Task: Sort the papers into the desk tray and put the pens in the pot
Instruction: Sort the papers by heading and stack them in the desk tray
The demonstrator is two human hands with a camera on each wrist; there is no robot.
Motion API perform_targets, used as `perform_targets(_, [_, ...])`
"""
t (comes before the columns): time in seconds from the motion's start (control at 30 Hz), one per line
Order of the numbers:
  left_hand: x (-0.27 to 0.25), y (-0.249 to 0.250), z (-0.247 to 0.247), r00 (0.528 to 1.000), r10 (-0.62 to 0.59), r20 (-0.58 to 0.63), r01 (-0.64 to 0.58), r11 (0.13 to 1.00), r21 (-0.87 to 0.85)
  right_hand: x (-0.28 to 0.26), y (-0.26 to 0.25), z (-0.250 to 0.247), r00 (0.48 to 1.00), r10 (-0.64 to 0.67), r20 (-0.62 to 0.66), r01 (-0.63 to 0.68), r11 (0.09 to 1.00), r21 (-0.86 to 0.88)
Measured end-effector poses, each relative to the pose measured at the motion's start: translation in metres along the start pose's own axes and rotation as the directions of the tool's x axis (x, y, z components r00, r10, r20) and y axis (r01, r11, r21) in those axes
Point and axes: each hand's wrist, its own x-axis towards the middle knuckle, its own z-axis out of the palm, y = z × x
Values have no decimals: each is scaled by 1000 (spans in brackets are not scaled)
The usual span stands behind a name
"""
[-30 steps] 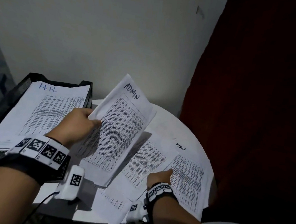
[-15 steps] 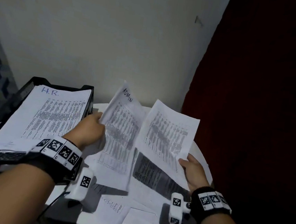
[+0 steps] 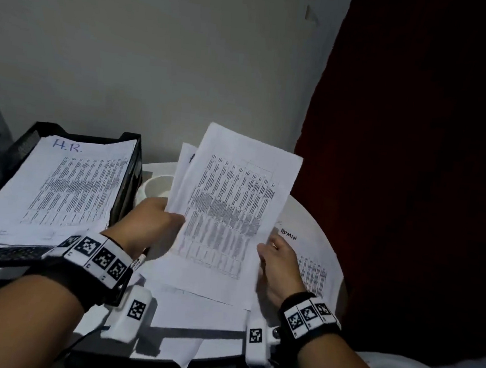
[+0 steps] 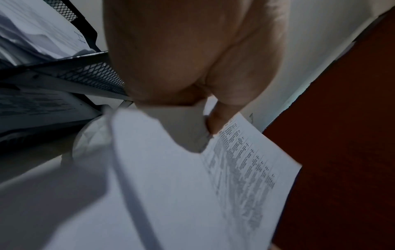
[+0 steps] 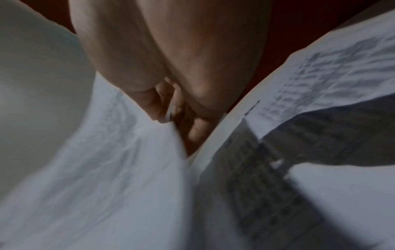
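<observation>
Head view: black mesh desk tray (image 3: 131,173) holds H.R. stack (image 3: 57,189); left hand (image 3: 150,225) pinches printed sheets (image 3: 227,212), right hand (image 3: 280,264) pinches their right edge.

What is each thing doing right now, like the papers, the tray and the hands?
Left hand: pinches the held papers' left edge.
Right hand: grips their right edge.
Held papers: lifted, tilted above the table.
Tray: top level holds a stack marked H.R.
Loose papers: flat on the table.
Cup: upright behind the papers.
</observation>
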Motion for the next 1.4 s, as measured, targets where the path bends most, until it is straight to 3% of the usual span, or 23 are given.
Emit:
perform_targets(0.07, [3, 0, -5, 996, 20, -89, -18, 999, 31, 11, 14, -22, 981, -10, -191, -16, 990, -137])
perform_targets(0.1, [8, 0, -8, 992, 38, -121, -31, 998, 55, 18, 21, -40, 946, -47, -322, -39, 966, -254])
perform_targets(0.17, [15, -4, -17, 987, 69, -142, -51, 990, 133, 30, 38, -81, 832, -43, -553, -231, 880, -415])
perform_targets(0.27, [21, -6, -28, 989, 70, -128, -53, 990, 131, 39, 64, -126, 766, 139, -628, -509, 727, -461])
perform_targets(0.37, [18, -1, -27, 980, 129, -152, -92, 969, 230, 55, 96, -150, 725, 189, -662, -627, 578, -522])
perform_targets(0.47, [23, -2, -26, 977, 139, -161, -92, 958, 273, 59, 99, -143, 754, 167, -635, -611, 532, -586])
perform_targets(0.53, [27, -4, -24, 979, 135, -151, -84, 949, 302, 45, 93, -135, 794, 115, -596, -532, 604, -593])
perform_targets(0.57, [28, -5, -23, 980, 140, -143, -87, 941, 326, 41, 86, -133, 849, 119, -515, -502, 485, -716])
perform_targets(0.6, [29, -5, -22, 979, 144, -142, -86, 932, 352, 36, 78, -129, 869, 78, -489, -476, 407, -780])
perform_targets(0.63, [30, -5, -22, 979, 143, -143, -84, 931, 356, 34, 70, -124, 855, 61, -515, -486, 441, -755])
perform_targets(0.67, [30, -6, -22, 979, 141, -148, -77, 926, 370, 38, 69, -127, 819, 48, -572, -478, 609, -633])
perform_targets(0.7, [30, -6, -22, 976, 149, -156, -77, 917, 392, 36, 66, -127, 822, 28, -570, -408, 727, -553])
perform_targets(0.73, [29, -5, -23, 974, 158, -163, -74, 900, 430, 36, 61, -123, 789, 9, -614, -362, 815, -452])
perform_targets(0.8, [29, -6, -23, 967, 184, -178, -80, 878, 471, 35, 46, -111, 747, -30, -665, -197, 944, -265])
perform_targets(0.93, [29, -6, -26, 955, 204, -218, -73, 866, 494, 30, 14, -78, 867, -15, -499, -42, 994, -104])
perform_targets(1.07, [27, -7, -25, 969, 157, -191, -68, 913, 403, 23, -1, -49, 970, 71, -231, -34, 986, 161])
perform_targets(1.2, [19, -10, -13, 997, 22, -73, -19, 999, 29, 22, 11, -25, 991, 86, -107, -62, 977, 206])
perform_targets(1.4, [12, -7, 7, 999, -22, 48, 29, 989, -143, 16, 26, 1, 991, 129, 24, -131, 985, 115])
